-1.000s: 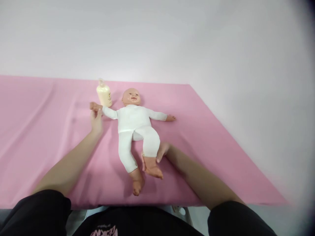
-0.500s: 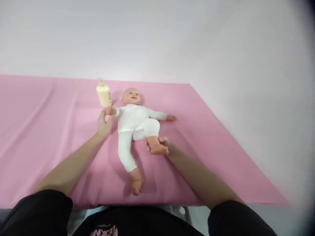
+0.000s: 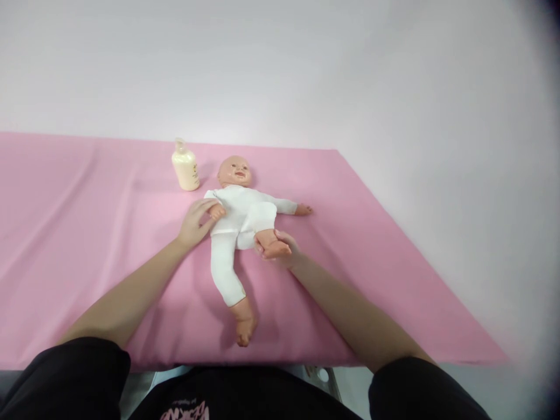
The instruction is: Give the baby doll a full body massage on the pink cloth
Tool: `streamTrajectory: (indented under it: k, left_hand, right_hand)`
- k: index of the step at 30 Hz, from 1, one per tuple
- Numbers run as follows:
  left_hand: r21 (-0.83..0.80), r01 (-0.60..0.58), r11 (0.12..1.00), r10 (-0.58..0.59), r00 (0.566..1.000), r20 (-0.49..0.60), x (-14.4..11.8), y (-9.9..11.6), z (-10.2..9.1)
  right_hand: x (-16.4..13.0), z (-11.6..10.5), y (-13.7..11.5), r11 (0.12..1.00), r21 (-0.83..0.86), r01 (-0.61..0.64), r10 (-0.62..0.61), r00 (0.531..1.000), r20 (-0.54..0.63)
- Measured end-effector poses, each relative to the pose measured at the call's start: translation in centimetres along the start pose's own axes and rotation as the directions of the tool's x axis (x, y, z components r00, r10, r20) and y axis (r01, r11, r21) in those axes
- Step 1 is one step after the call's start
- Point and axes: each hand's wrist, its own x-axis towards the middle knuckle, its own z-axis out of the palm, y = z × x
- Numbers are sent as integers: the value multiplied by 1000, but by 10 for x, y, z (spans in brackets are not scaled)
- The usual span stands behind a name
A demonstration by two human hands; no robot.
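A baby doll [image 3: 234, 213] with a white cloth body lies on its back on the pink sheet, head toward the wall. My left hand [image 3: 195, 223] holds the doll's arm on the left side of the view, the doll's hand bent in over its belly. Wrapped around the raised ankle of the leg on the right is my right hand [image 3: 286, 249]; that knee is bent up toward the belly, and some of my fingers are hidden behind the ankle. The doll's other leg lies stretched toward me, and its other arm is spread out to the right.
A pump bottle [image 3: 186, 170] of pale yellow liquid stands upright left of the doll's head. The pink sheet [image 3: 371, 291] covers the table, with its slanted edge on the right. A white wall [image 3: 262, 70] rises behind.
My left hand has brought the doll's arm inward, from out beside the bottle to over its belly. My right hand has pushed the bent leg slightly up toward the body.
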Motion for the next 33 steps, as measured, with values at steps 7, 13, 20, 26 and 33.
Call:
streamTrajectory:
  k: [7, 13, 20, 26, 33]
  left_hand:
    - [-378, 283, 881, -423, 829, -366, 0, -46, 1]
    - [-588, 375, 717, -662, 630, -406, -1, -73, -2]
    - [-400, 275, 874, -428, 826, -366, 1, -39, 0]
    - [-6, 9, 1000, -9, 999, 43, -4, 0, 0]
    - [25, -233, 972, 221, 945, 242, -2, 5, 2]
  right_hand:
    - [-6, 4, 7, 961, -180, -210, 272, 836, 477]
    - [5, 18, -6, 827, -468, -310, 556, 569, 606]
    - [-6, -1, 9, 987, -76, -143, 162, 857, 489]
    - [1, -7, 6, 996, 73, 50, -59, 990, 129]
    - [6, -5, 2, 994, 64, 85, -87, 996, 20]
